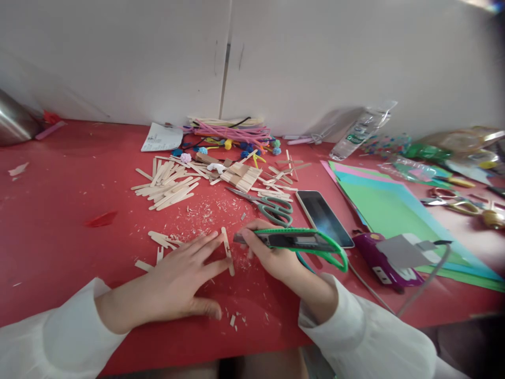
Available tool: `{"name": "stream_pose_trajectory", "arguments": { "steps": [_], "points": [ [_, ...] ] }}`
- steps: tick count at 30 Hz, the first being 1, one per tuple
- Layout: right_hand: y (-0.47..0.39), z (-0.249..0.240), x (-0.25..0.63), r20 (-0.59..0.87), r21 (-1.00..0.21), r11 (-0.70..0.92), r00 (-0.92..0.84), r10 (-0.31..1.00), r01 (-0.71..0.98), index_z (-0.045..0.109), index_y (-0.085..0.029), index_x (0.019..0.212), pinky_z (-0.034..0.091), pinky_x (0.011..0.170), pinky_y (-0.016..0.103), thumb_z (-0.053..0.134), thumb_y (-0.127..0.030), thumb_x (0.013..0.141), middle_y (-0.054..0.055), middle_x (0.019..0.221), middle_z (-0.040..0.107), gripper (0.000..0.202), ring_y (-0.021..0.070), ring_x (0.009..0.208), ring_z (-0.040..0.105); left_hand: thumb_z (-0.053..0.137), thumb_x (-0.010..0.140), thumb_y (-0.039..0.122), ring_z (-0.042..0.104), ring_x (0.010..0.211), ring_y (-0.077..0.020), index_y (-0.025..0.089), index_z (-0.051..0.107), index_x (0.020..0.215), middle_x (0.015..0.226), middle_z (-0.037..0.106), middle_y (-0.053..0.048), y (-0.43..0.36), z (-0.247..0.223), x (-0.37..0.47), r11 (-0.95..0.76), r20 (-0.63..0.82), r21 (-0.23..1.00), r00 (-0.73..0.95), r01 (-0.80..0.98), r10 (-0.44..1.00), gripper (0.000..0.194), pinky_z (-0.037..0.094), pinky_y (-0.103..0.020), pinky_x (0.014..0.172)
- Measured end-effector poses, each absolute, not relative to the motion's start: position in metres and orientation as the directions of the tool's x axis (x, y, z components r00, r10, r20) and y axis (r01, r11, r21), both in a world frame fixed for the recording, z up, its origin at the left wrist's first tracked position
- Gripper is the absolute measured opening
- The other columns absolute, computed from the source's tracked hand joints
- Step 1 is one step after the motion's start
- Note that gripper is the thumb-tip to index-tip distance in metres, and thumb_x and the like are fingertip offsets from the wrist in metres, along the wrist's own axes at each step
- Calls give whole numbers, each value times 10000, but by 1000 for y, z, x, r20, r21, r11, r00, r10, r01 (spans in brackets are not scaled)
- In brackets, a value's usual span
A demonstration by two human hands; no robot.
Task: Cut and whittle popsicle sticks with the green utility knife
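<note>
Light diffuse, moderate. Soft shadow beside the bottle [357, 132]. Right edge dark, blurred; glare at upper right corner.

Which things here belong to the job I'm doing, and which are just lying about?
Seemingly in the job:
Green cutter, in the right hand
Stick, with the left hand on it
Loose sticks, probably stock

Apparently just lying about:
Phone
Bottle
Coloured paper
Pipe cleaners
</note>
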State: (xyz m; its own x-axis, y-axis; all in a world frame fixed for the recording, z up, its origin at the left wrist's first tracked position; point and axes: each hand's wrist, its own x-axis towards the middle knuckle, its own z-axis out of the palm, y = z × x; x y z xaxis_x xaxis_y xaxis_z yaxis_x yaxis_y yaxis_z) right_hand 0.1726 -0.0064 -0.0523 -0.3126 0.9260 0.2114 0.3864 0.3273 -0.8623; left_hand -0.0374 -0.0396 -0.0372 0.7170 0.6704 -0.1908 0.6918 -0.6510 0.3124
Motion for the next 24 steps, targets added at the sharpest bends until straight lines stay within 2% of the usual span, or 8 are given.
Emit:
{"name": "stream_pose_trajectory", "arguments": {
  "steps": [4,7,9,11,15,18,21,24],
  "points": [
    [-2,-53,172,238,-885,327,-282,929,332,553,-212,754,442,532,251,463,-321,876,-32,615,551,187,105,480,517,376,821,715,376,1328,-331,158,542,1281,1465,382,-173,-34,-40,-41,-630,-80,300,677,716,732,741,378,-484,1041],
    [-1,-52,171,268,-884,348,-273,924,311,554,-211,755,446,544,255,461,-311,876,-33,607,546,182,109,491,522,338,956,478,386,1328,-271,182,509,1301,1462,404,-121,-24,-43,-40,-617,28,258,632,744,774,485,379,-455,1048],
    [0,-51,171,281,-881,358,-265,922,310,555,-210,759,446,549,258,463,-304,877,-38,576,535,178,114,488,519,334,973,292,364,1341,-255,172,493,1314,1456,415,-107,-16,-45,-38,-646,73,220,649,730,758,395,356,-449,1068],
    [0,-50,170,287,-882,359,-256,923,304,552,-209,751,444,547,258,469,-301,874,-41,555,529,175,115,481,513,338,953,178,375,1331,-244,184,546,1254,1374,513,-78,-8,-47,-35,-689,78,205,690,695,720,366,351,-443,1072],
    [1,-50,170,303,-899,358,-230,925,252,545,-211,723,451,537,254,486,-303,854,-33,577,554,170,111,474,512,448,916,181,571,1048,-245,169,658,958,1028,646,-87,-1,-46,-31,-698,123,191,689,690,715,215,471,-397,897],
    [2,-51,170,307,-913,352,-220,926,205,544,-216,723,472,555,258,493,-316,852,-36,580,559,171,110,470,515,524,870,183,578,850,-223,165,618,779,832,619,-63,0,-42,-29,-648,98,186,642,739,760,132,476,-336,740],
    [4,-53,171,306,-917,346,-207,929,199,556,-213,738,500,618,278,509,-333,855,-39,574,557,174,114,489,537,549,830,165,573,835,-225,175,573,745,815,621,-51,1,-35,-26,-586,38,199,591,786,806,88,446,-320,716],
    [6,-55,173,309,-924,338,-171,936,179,570,-207,737,471,513,250,493,-362,868,-32,576,557,217,104,450,507,510,842,202,596,748,-213,189,566,785,765,635,-34,3,-30,-21,-440,-29,271,464,856,886,81,423,-298,643]
  ]
}}
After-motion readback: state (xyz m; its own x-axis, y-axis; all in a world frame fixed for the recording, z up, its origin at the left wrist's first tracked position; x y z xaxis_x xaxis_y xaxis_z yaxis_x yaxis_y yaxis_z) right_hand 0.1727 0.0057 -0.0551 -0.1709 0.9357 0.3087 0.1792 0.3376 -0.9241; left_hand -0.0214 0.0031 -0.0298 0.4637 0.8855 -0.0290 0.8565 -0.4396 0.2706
